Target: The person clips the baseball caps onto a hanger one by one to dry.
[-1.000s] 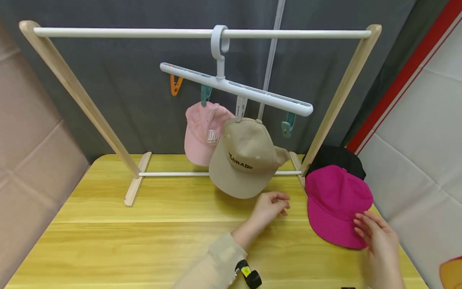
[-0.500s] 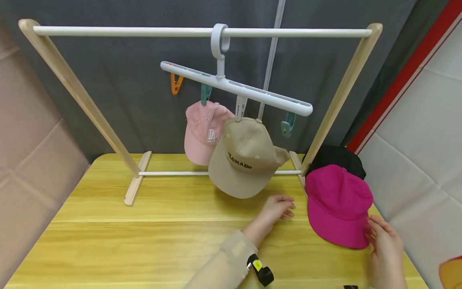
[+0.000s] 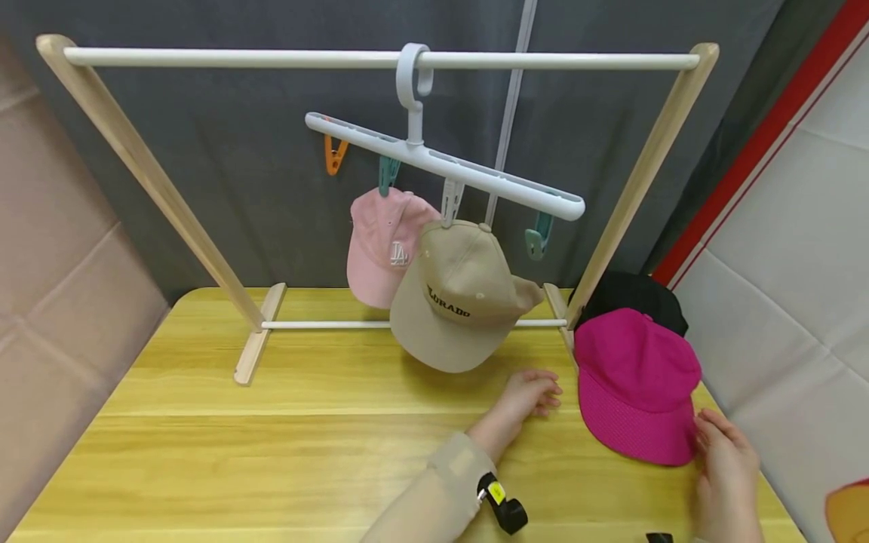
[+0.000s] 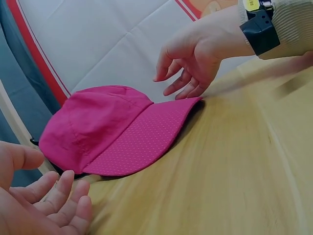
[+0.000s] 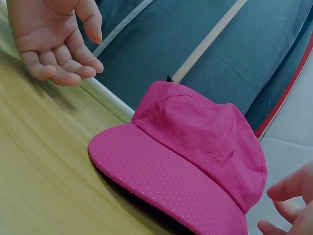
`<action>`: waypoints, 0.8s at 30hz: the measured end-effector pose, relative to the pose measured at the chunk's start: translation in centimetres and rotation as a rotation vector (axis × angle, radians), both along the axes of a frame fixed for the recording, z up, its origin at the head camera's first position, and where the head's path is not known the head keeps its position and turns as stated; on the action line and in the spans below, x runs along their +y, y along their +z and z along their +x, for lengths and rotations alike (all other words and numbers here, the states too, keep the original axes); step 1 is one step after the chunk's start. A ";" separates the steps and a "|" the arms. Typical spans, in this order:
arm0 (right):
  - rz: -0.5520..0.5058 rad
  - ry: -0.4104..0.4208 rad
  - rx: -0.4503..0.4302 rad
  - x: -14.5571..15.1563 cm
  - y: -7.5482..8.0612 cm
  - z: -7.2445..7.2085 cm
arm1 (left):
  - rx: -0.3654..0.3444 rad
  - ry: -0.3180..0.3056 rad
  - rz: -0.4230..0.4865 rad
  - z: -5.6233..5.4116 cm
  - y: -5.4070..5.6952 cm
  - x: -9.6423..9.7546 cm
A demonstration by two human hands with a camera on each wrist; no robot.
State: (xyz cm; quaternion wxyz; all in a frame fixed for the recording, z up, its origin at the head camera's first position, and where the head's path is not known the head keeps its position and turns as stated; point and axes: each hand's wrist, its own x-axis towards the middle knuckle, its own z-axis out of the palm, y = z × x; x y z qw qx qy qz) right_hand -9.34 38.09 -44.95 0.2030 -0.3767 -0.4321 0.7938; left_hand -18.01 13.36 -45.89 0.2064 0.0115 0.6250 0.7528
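Observation:
A magenta cap (image 3: 638,388) lies on the table, its brim toward the front. My left hand (image 3: 528,394), fingers loosely bent, hovers left of this cap and holds nothing. At the brim's right edge is my right hand (image 3: 728,460); the right wrist view shows its fingers (image 5: 288,191) beside the cap, without a grip on it. In the left wrist view, a gap separates the right hand (image 4: 193,58) from the brim. Behind the magenta cap sits a black cap (image 3: 631,300), partly hidden. A beige cap (image 3: 458,294) and a pink cap (image 3: 387,245) hang from clips on a white hanger (image 3: 468,170).
The hanger hooks over the white bar (image 3: 271,58) of a wooden rack (image 3: 156,185). An orange clip (image 3: 333,156) and a teal clip (image 3: 537,237) hang without caps. Walls flank the wooden table (image 3: 204,452). Something orange (image 3: 849,513) shows at the right edge.
My left hand has moved right, closer to the magenta cap. The right hand has shifted from over the brim to its right edge. The hanger has turned slightly.

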 end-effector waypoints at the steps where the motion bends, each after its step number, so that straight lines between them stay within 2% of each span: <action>1: -0.002 -0.001 -0.007 0.0 0.0 0.0 | -0.005 0.001 0.007 0.0 -0.1 0.1; 8: -0.011 -0.011 -0.004 0.0 0.0 0.0 | -0.018 0.003 0.032 0.0 -0.7 0.5; 14: -0.001 -0.023 0.026 -0.1 -0.1 0.0 | -0.040 0.006 0.015 -0.1 -0.8 1.2; 24: 0.048 0.033 -0.005 -0.1 -0.4 0.0 | -0.042 -0.064 0.041 0.0 -1.0 1.7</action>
